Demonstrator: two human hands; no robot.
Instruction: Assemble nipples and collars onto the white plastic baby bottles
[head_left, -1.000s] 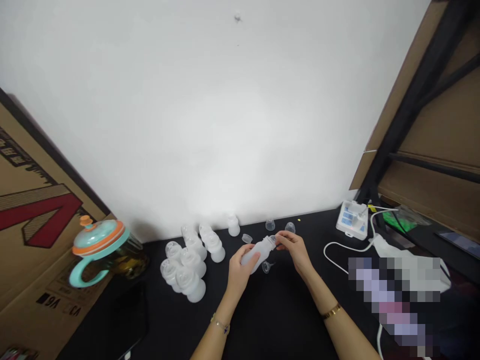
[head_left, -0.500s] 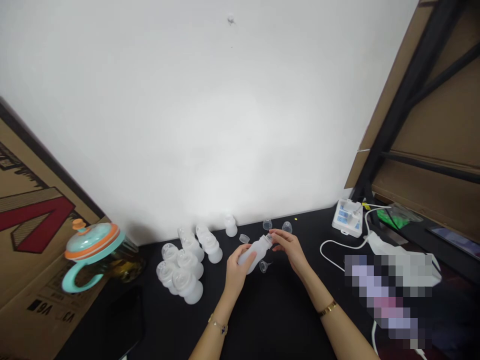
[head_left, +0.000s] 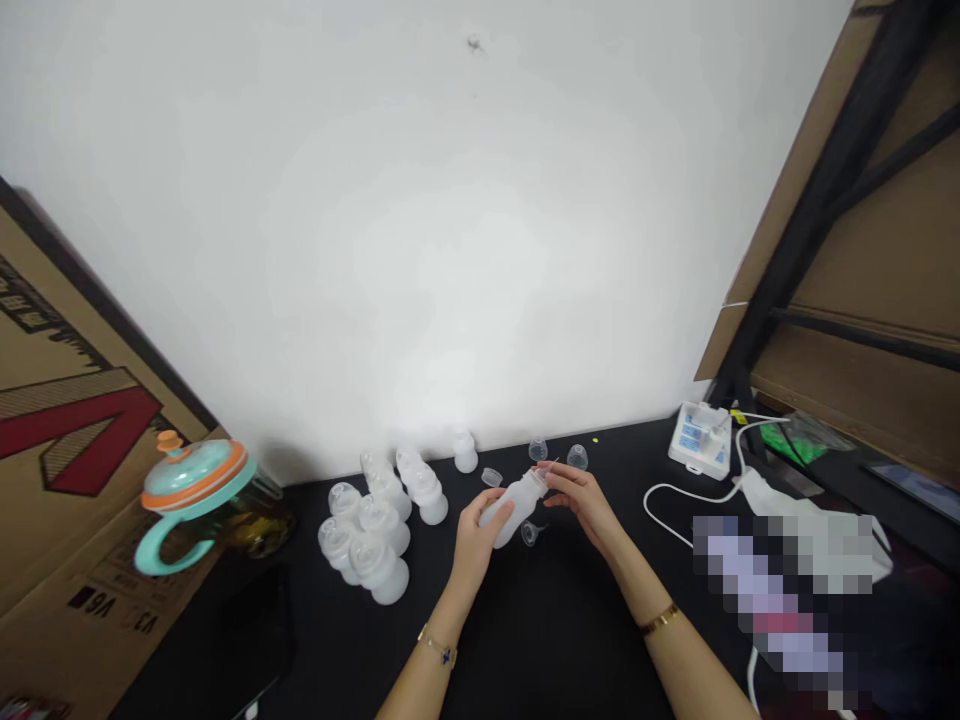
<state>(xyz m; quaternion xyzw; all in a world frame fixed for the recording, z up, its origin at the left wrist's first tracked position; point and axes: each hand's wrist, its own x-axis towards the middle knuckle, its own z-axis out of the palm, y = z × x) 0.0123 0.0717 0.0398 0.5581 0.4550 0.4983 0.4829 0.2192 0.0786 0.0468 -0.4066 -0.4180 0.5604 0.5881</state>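
A white bottle (head_left: pixel 512 507) lies tilted in my left hand (head_left: pixel 477 532), its neck pointing up and right. My right hand (head_left: pixel 581 493) has its fingers closed on a small clear piece (head_left: pixel 543 476) at the bottle's mouth. Below the neck, a clear funnel-shaped piece (head_left: pixel 531 533) rests on the black table. Behind the hands are a clear ring-like piece (head_left: pixel 492 477) and two clear domed caps (head_left: pixel 538 449) (head_left: pixel 577 457). One capped white bottle (head_left: pixel 465 452) stands by the wall. Several more capped bottles (head_left: pixel 379 568) stand grouped on the left.
A jug with a turquoise lid (head_left: pixel 196 475) stands at the left beside a cardboard box (head_left: pixel 67 440). On the right are a white power strip (head_left: pixel 700 440), a white cable (head_left: pixel 686 491) and a pale cloth (head_left: pixel 806 515). A dark phone (head_left: pixel 251 640) lies front left.
The view has shifted slightly. My right fingers have turned a little around the clear piece at the bottle's mouth; my left hand keeps its hold on the bottle.
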